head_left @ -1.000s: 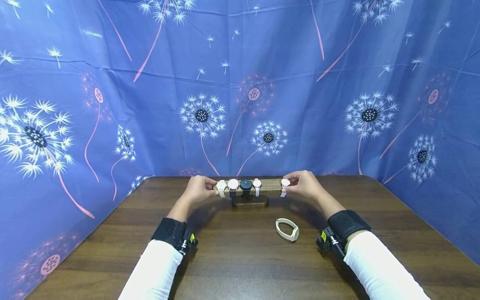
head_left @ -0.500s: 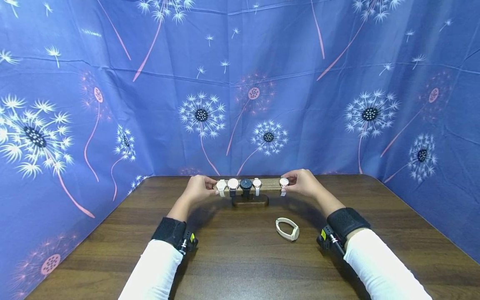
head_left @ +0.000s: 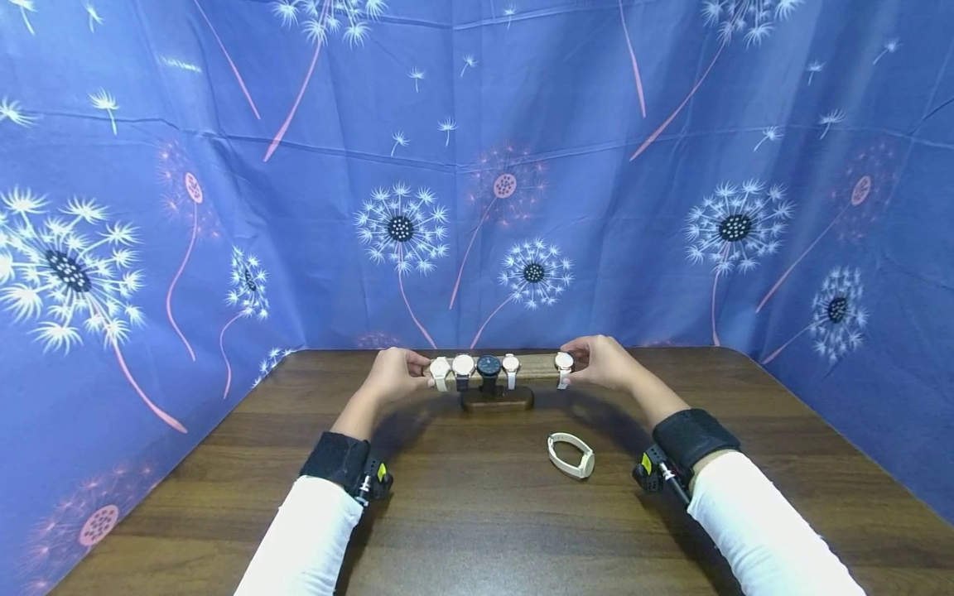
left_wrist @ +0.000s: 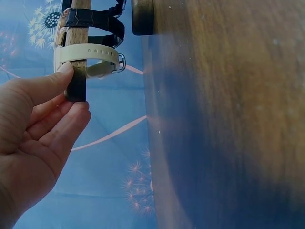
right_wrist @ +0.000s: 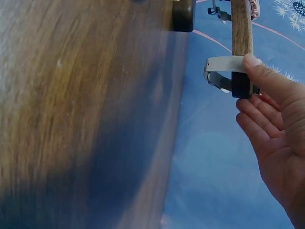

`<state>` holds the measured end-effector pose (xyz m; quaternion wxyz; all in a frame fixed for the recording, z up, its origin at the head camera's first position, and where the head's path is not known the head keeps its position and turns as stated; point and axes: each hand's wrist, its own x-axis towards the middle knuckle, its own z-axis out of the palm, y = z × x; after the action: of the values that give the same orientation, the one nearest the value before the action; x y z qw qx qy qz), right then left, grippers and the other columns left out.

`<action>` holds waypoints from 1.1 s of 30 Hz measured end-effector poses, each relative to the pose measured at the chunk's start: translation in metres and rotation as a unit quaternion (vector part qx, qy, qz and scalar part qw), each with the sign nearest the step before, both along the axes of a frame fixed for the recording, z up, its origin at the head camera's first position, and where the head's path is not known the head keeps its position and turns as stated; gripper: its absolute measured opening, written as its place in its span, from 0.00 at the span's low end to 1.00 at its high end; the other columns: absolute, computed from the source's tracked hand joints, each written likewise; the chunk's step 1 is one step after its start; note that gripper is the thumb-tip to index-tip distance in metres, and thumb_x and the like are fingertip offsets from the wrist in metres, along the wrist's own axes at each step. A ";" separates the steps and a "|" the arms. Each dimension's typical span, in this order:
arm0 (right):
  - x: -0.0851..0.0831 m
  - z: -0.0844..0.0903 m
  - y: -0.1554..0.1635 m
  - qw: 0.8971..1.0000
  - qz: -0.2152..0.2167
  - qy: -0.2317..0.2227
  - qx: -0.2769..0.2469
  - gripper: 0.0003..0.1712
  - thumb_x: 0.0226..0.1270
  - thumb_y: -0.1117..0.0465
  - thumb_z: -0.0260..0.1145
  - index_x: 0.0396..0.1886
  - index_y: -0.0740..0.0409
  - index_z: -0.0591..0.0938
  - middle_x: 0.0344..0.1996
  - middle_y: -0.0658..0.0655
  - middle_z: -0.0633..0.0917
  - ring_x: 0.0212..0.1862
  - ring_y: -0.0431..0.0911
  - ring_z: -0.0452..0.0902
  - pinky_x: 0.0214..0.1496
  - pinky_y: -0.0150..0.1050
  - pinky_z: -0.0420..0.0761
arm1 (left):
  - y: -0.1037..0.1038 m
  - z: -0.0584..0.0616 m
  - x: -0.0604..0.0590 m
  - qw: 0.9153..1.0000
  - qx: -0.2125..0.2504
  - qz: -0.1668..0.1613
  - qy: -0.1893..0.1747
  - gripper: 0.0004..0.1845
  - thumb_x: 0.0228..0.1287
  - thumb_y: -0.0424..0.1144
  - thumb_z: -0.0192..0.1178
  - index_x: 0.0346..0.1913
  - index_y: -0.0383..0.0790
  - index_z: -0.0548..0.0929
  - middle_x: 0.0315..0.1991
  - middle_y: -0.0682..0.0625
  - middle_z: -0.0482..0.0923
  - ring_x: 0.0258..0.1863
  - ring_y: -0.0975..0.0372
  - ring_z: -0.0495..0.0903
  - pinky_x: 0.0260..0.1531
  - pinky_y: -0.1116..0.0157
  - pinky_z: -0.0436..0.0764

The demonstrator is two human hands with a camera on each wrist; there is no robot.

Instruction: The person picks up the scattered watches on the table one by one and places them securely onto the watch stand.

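Here I see the watch bar (head_left: 532, 367) lying parallel to the table's far edge (head_left: 671, 349), between both hands: my left hand (head_left: 393, 377) pinches its left end, my right hand (head_left: 607, 364) pinches the pale watch (head_left: 564, 363) at its right end

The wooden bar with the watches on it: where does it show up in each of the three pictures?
Head view: the wooden bar lies level at mid-table, between both hands.
Left wrist view: it stands upright at top left, its end by the thumb.
Right wrist view: upright at top right.
Shared landmark: the dark round base.
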<state>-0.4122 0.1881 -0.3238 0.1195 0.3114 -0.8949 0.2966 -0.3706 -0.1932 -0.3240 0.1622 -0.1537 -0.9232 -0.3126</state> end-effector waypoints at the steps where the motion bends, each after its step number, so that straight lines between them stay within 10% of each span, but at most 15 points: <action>1: 0.000 0.000 0.000 1.000 0.001 -0.003 0.004 0.30 0.46 0.65 0.80 0.50 0.73 0.81 0.38 0.61 0.88 0.43 0.52 0.84 0.47 0.48 0.82 | 0.000 0.000 0.000 1.000 -0.003 0.002 0.001 0.15 0.51 0.33 0.74 0.43 0.31 0.87 0.30 0.46 0.86 0.30 0.60 0.85 0.36 0.63 0.84; 33: 0.007 -0.001 -0.011 1.000 0.011 0.016 0.006 0.26 0.47 0.69 0.78 0.48 0.71 0.82 0.33 0.56 0.87 0.35 0.44 0.82 0.37 0.37 0.81 | -0.003 -0.001 -0.003 1.000 -0.007 -0.006 -0.001 0.15 0.52 0.32 0.73 0.43 0.29 0.87 0.31 0.43 0.86 0.31 0.58 0.85 0.35 0.64 0.84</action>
<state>-0.4057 0.1772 -0.3252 0.1283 0.3266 -0.8911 0.2878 -0.3738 -0.1962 -0.3251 0.1584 -0.1601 -0.9245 -0.3075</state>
